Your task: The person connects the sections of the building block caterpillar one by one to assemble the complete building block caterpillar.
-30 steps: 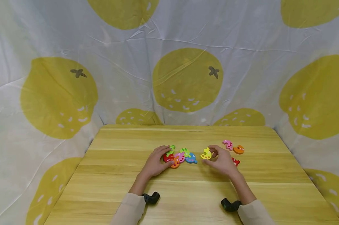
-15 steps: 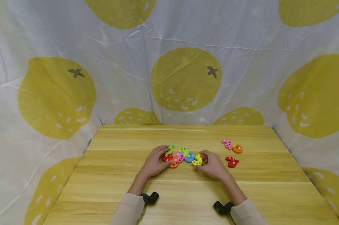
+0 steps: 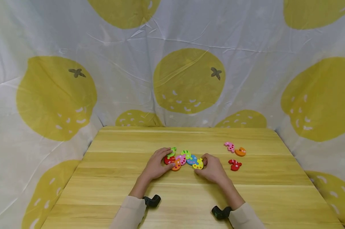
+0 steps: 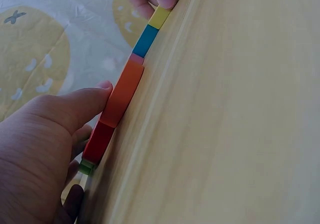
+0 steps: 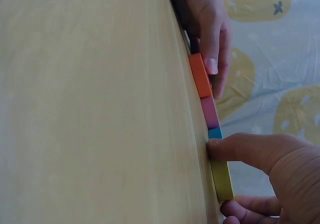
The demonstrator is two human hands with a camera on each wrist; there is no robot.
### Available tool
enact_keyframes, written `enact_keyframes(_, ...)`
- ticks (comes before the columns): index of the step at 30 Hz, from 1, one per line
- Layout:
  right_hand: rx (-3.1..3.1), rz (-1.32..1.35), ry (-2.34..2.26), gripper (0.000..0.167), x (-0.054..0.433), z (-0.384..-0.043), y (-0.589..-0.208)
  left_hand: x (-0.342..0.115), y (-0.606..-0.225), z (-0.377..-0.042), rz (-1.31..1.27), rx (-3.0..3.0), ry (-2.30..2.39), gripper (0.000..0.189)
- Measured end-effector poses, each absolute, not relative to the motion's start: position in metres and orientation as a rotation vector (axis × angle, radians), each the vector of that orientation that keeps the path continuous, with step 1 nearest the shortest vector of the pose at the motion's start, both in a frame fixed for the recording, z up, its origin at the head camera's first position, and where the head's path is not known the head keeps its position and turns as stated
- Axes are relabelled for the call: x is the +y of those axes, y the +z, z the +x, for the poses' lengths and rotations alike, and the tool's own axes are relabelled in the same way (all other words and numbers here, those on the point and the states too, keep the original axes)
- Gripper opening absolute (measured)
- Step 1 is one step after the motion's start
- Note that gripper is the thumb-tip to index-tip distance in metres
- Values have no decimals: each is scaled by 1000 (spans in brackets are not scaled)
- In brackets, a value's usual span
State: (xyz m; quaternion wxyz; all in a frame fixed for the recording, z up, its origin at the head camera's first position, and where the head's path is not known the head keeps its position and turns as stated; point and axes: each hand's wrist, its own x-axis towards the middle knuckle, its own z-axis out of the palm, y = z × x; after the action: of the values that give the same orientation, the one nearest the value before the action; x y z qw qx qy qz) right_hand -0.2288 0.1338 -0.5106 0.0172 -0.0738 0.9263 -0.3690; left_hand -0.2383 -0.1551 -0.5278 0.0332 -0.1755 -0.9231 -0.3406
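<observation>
A row of joined, numbered puzzle pieces lies on the table. At its left end the left hand [image 3: 156, 163] holds the row, its thumb on the orange piece [image 4: 124, 96] and its fingers around the green end piece [image 3: 171, 152] and red piece [image 3: 168, 160]. A pink piece [image 3: 181, 160], a light green piece [image 3: 186, 154] and a blue piece [image 3: 191, 160] make up the middle. Against the blue piece sits the yellow piece [image 3: 199, 164], pinched by the right hand [image 3: 212, 168]; in the right wrist view its thumb lies near the blue-yellow seam.
To the right of the right hand lie three loose puzzle pieces: a pink one [image 3: 230, 147], an orange one marked 10 [image 3: 240, 152] and a red one [image 3: 235, 165]. The wooden table [image 3: 126, 140] ends at a lemon-print curtain [image 3: 118, 82] behind and at the sides.
The right hand has carried the yellow piece leftward, from apart to touching the blue piece, uncovering the loose red piece. The left hand has kept its hold on the row's left end.
</observation>
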Motion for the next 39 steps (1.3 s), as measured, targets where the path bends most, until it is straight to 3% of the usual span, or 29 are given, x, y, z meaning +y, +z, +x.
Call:
enact_keyframes(12, 2842, -257, -1232, 62, 142, -230, -508, -153, -523, -242, -568, -2800, -1068, 66)
enact_keyframes(27, 2957, -157, -1256, 40, 200, -226, -502, -152, -525, -241, -589, -2817, -1030, 63)
enact_keyframes(39, 3059, -166, -1132, 56, 261, -215, -501, -157, -529, -238, -653, -2867, -951, 60)
